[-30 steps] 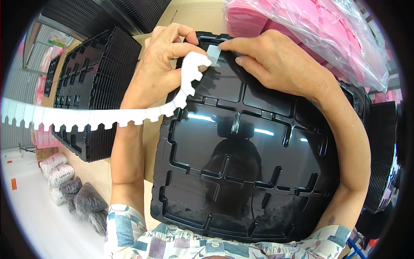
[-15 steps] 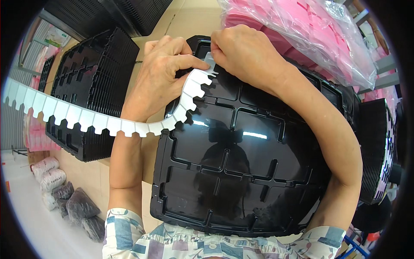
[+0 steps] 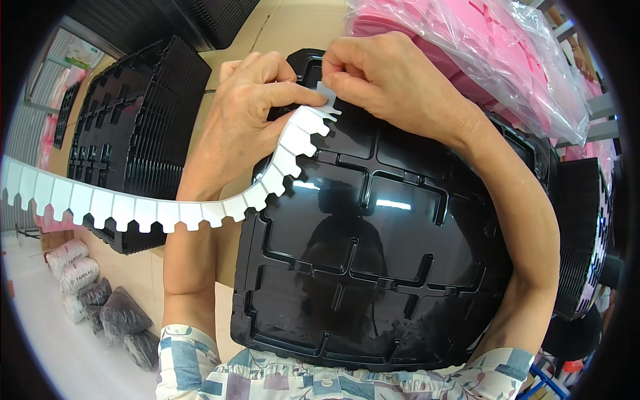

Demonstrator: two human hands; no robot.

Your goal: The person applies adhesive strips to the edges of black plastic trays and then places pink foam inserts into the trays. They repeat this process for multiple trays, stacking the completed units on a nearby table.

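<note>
A long white strip of tabs with a toothed edge (image 3: 190,212) curves from the left side over my left forearm up to my fingers. My left hand (image 3: 247,110) is closed on its upper end, gripping it between thumb and forefinger. Right beside that end, my right hand (image 3: 393,80) has its thumb and forefinger pinched together by a small greyish piece (image 3: 325,92); what lies between these fingertips is hidden. Beneath both hands is a glossy black plastic tray (image 3: 373,267) with moulded ridges, its near edge close to my body.
Stacked black trays (image 3: 140,133) stand at the left, and another stack (image 3: 579,233) at the right. Pink sheets in clear plastic (image 3: 460,53) lie beyond my right arm. Bundled bags (image 3: 120,313) rest on the floor at lower left.
My right hand has turned slightly, its thumb now showing more beside the strip's end. The hanging length of strip has dropped a little lower. My left hand keeps its grip.
</note>
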